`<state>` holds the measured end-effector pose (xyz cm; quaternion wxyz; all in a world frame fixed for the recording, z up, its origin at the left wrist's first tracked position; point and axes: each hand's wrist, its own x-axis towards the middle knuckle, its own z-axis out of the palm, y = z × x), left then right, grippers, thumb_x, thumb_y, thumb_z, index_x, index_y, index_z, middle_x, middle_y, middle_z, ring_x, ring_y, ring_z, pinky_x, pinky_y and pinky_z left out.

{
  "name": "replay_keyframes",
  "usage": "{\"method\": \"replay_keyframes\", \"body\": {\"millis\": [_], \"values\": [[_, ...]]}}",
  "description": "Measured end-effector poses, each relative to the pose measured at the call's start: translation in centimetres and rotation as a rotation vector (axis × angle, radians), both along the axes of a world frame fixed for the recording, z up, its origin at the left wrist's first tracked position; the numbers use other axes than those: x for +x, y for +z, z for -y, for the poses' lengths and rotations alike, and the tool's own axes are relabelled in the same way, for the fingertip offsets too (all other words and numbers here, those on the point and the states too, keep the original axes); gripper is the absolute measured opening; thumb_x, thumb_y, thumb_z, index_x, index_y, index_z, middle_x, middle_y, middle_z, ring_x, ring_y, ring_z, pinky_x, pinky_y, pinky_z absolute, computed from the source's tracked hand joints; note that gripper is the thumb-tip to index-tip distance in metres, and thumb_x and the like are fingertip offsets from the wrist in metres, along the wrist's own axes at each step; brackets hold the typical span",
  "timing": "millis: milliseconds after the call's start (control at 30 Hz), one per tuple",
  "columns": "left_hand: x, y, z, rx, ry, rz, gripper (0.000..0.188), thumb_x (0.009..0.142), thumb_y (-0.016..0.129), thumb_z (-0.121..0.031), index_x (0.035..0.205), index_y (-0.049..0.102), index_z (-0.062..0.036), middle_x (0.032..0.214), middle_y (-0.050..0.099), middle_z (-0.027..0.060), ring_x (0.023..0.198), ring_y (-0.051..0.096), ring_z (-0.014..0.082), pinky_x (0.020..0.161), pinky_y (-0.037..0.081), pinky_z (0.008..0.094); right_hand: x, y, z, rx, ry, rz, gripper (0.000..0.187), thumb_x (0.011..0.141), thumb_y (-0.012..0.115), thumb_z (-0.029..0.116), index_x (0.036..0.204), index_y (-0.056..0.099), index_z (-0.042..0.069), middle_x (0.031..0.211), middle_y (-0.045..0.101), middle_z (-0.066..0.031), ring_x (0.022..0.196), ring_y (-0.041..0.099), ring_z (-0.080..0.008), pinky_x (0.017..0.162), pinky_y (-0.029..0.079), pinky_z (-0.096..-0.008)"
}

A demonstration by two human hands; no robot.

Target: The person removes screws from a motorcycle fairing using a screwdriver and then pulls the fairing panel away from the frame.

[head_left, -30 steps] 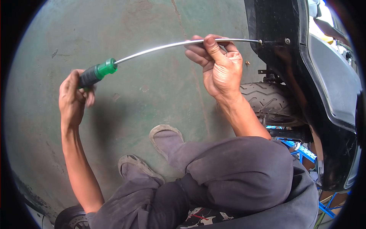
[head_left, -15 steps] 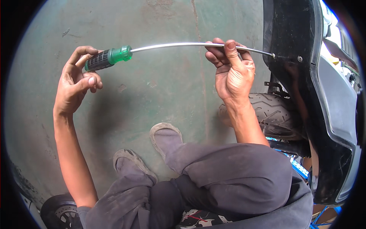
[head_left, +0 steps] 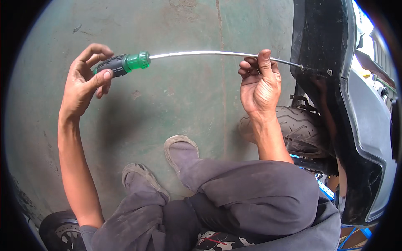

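A long screwdriver [head_left: 137,61] with a green and black handle lies nearly level across the view, its thin metal shaft looking bowed by the lens. My left hand [head_left: 78,90] is at the handle, thumb on its near side and fingers curled around the back. Near the tip, my right hand [head_left: 264,91] pinches the shaft between thumb and fingers. The tip meets a small screw head [head_left: 301,67] at the edge of a black plastic panel [head_left: 322,39]. A second screw [head_left: 330,72] sits in the panel just to the right.
Below the panel is a treaded tyre [head_left: 289,125], with a dark bracket [head_left: 301,100] above it. Another wheel [head_left: 63,232] shows at the lower left. My shod feet rest on the worn green floor [head_left: 180,96]. Blue metal parts [head_left: 325,190] stand at the lower right.
My left thumb has come up onto the handle, and the handle has shifted slightly right. My right hand has slid a little along the shaft toward the tip.
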<state>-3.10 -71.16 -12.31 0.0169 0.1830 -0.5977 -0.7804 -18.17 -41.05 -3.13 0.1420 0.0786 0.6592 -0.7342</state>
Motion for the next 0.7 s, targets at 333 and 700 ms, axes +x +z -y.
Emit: {"method": "replay_keyframes", "body": {"millis": [333,700], "values": [[-0.7,-0.2,0.1,0.169,-0.072,-0.067,0.057,0.088,0.065,-0.054,0.11,0.055,-0.0014,0.092,0.06,0.0082,0.051,0.052,0.0047,0.038,0.036,0.0157,-0.3,0.8,-0.5,-0.008,0.012,-0.03,0.025,0.091,0.07,0.02,0.105,0.058,0.004,0.096,0.07,-0.0171,0.078,0.07,-0.0261,0.067,0.055,-0.0291],[-3.3,1.1,1.3,-0.091,-0.009,0.122,0.046,0.098,0.051,-0.052,0.088,0.063,-0.0086,0.065,0.054,-0.0039,0.048,0.051,0.0017,0.035,0.03,0.0169,-2.1,4.3,-1.5,-0.409,-0.222,0.049,0.035,0.1,0.045,0.031,0.12,0.059,0.006,0.127,0.061,-0.0122,0.115,0.057,-0.0258,0.101,0.042,-0.0455]]}}
